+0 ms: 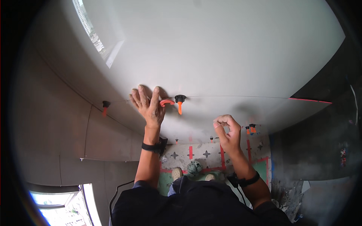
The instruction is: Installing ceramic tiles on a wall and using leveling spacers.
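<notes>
Against the large pale wall tile [211, 49], my left hand [151, 107] has its fingers stretched up across the joint line. A red C-shaped piece [167, 102] sticks out from that hand's thumb side and appears to be held there; the thumb itself is hidden. Just right of it, a tile leveling clip [180, 103] with a black cap and orange stem sits on the joint. My right hand [229, 132] is in front of the lower tile, fingers curled and thumb brought towards the index finger. Whatever that pinch may hold cannot be made out.
More leveling clips stand on the left joint [105, 107] and lower right [252, 129]. Below, the patterned floor [198, 153] carries red tape and a crumpled greenish bundle [194, 168] near my shoes. A window [60, 205] is at lower left, rubble [288, 197] at lower right.
</notes>
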`<state>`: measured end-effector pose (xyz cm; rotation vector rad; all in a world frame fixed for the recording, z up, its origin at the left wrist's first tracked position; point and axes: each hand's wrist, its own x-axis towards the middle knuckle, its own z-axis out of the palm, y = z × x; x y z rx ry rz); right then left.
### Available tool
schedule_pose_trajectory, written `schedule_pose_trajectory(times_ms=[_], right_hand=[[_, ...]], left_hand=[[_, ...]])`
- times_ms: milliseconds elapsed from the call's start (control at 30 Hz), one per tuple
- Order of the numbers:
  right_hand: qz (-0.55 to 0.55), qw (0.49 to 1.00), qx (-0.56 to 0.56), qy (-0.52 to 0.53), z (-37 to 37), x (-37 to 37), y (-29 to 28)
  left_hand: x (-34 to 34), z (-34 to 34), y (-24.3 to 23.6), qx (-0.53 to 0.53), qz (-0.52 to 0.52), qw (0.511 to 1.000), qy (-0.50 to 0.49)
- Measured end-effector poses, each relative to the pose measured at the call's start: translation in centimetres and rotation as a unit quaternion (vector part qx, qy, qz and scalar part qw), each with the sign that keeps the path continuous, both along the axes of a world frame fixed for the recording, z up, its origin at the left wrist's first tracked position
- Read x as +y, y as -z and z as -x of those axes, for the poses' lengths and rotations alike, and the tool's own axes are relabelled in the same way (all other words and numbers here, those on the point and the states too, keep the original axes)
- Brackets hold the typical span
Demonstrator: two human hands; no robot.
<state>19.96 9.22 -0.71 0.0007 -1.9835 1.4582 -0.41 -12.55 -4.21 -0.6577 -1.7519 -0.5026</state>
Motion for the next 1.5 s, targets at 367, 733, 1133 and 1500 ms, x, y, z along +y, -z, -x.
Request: schedule_pose_trajectory(times_ms=[367,733,1133,1500], right_hand=[[0.09,0.948,0.016,-0.303,0.5,-0.5,-7.9],[0.121,0.991,0.001,-0.063,9.2,-2.5,-6.4],[0.047,0.998,0.029,-0.023,8.6,-8.2,-7.6],[0.042,0.992,0.006,-0.116,10.9,-17.3,-7.9]], left_hand=[[-0.2,-0.8,0.3,-0.083,-0.041,0.995,0.042],[-0.2,-1.2,-0.5,-0.087,-0.039,0.994,0.056],[-11.8,-1.3,0.9,-0.208,0.014,0.977,0.042],[-12.1,0.3,1.4,-0.215,0.038,0.976,0.006]])
